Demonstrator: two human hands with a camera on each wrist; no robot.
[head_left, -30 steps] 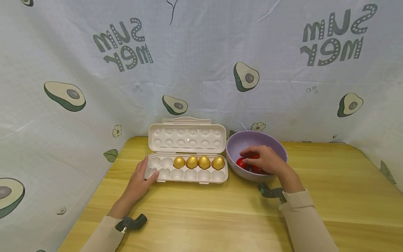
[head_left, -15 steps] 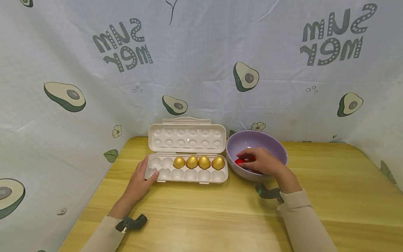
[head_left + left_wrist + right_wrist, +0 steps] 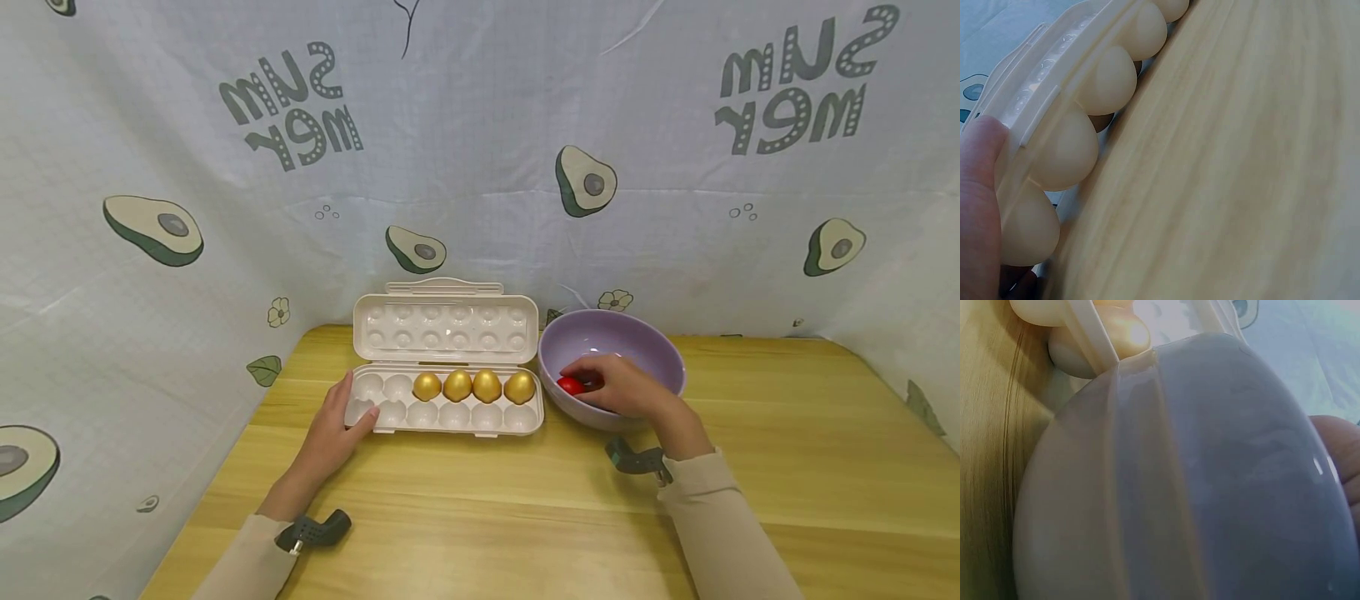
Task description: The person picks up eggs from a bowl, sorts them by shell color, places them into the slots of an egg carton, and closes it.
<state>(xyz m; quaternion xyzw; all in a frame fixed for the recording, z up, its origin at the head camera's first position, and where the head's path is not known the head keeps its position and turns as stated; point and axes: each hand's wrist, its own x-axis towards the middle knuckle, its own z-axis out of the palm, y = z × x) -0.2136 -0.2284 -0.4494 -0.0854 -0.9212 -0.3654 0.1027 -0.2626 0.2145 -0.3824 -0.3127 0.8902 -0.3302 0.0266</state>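
Observation:
An egg carton (image 3: 480, 422) lies with its lid up, holding several golden eggs (image 3: 457, 386) in the back row. My left hand (image 3: 336, 422) grips its left end; the thumb (image 3: 984, 150) lies over the front rim in the left wrist view. To the right of the carton stands a purple bowl (image 3: 611, 332). Inside it, my right hand (image 3: 617, 383) has thumb and fingers around a red egg (image 3: 571, 386), part of which shows at its left. The bowl's outer wall (image 3: 1160, 487) fills most of the right wrist view and hides the fingertips.
The wooden table (image 3: 480, 508) extends in front of the carton and bowl. Right behind them hangs a white cloth (image 3: 487, 167) printed with avocados. The carton's right end is close beside the bowl.
My right hand has moved slightly left and deeper into the bowl, closing its fingers on a red egg and covering the other red things. My left hand has stayed on the egg carton.

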